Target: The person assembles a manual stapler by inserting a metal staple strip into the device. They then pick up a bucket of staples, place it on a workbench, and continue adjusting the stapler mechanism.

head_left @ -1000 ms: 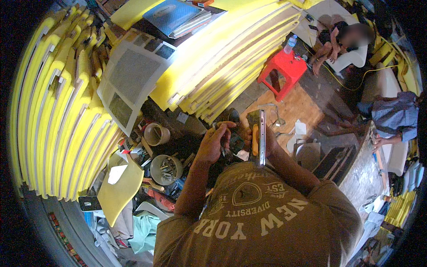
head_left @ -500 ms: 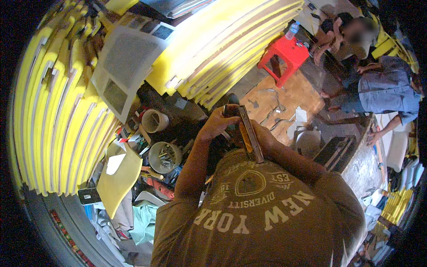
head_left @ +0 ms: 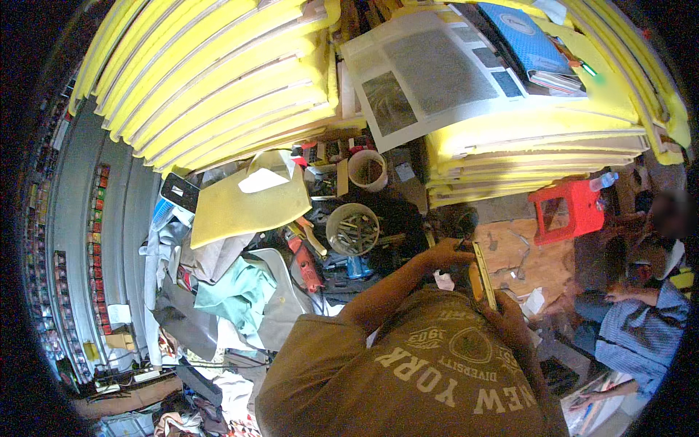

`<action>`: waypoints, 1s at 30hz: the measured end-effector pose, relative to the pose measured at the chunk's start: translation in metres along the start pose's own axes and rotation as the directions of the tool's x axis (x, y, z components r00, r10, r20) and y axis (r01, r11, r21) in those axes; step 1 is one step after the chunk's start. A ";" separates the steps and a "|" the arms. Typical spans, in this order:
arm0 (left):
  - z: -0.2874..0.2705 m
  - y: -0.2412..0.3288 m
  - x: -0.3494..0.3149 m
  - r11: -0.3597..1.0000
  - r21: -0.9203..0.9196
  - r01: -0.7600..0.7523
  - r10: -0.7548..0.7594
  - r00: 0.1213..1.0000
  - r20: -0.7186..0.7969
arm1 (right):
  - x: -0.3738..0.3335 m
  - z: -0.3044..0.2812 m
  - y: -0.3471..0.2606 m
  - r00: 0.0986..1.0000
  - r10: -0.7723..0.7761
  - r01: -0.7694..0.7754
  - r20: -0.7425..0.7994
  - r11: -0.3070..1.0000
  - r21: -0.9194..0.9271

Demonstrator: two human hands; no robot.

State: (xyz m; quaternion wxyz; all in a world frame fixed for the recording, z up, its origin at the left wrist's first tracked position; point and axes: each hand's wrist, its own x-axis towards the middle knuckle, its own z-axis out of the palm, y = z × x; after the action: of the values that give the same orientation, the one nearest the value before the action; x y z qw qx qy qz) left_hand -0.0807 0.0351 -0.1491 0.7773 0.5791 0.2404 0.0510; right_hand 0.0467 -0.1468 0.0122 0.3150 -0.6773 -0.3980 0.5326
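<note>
Hands at work: A person in a brown printed T-shirt [head_left: 415, 364] brings both hands to a long, narrow tool [head_left: 483, 277] with an orange side and a bright metal edge, tilted in front of the chest.
Left hand: The left hand [head_left: 453, 254] is at the tool's upper end, fingers bent; whether it pinches the tool or only touches it, one cannot tell.
Right hand: The right hand [head_left: 505, 312] is wrapped about the tool's lower part, its fingers partly hidden.
Beside the left forearm: A pale bucket [head_left: 331, 234] holds small loose pieces, with another bucket [head_left: 352, 173] beyond it; a red tool [head_left: 306, 266] and a blue tool [head_left: 357, 267] lie nearby.
Yellow panel: White paper [head_left: 269, 177] rests on the yellow panel [head_left: 247, 207], a dark phone [head_left: 180, 191] just beside it and teal cloth [head_left: 237, 293] below.
Foam stacks: Layered yellow foam [head_left: 226, 87] rises at upper left; a second stack [head_left: 531, 142] bears a grey printed sheet [head_left: 444, 65] and a blue folder [head_left: 520, 40].
Right of the scene: A clear bottle [head_left: 603, 181] stands on a red stool [head_left: 564, 211] near a plywood board [head_left: 506, 247]; a co-worker in a blue shirt [head_left: 644, 335] is at the far right.
</note>
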 end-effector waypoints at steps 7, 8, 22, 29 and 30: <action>-0.018 -0.033 -0.013 0.985 -0.157 0.077 -0.086 0.995 -0.052 | 0.009 -0.006 -0.022 0.999 0.044 -0.049 -0.032 0.980 -0.194; -0.004 0.007 -0.026 0.935 -0.353 0.030 -0.050 0.998 -0.049 | 0.007 -0.010 -0.034 0.999 0.035 -0.039 -0.022 0.965 -0.260; -0.016 0.038 -0.052 0.939 -0.341 0.043 -0.082 0.991 -0.101 | 0.010 -0.003 -0.025 0.917 -0.373 0.315 -0.143 0.896 -0.314; -0.025 0.043 -0.056 0.979 -0.139 0.152 -0.166 0.981 -0.097 | 0.027 -0.009 -0.019 0.752 -0.659 0.538 -0.031 0.640 -0.549; -0.026 0.038 -0.058 0.968 -0.204 0.146 -0.163 0.984 -0.071 | 0.027 -0.009 -0.019 0.741 -0.671 0.551 -0.025 0.628 -0.549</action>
State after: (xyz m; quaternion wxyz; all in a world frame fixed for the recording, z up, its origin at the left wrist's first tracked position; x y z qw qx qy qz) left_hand -0.1350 0.0498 -0.1013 0.8213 0.4758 0.3124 0.0392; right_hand 0.0546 -0.1137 0.0179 0.3309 -0.6143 -0.6915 0.1868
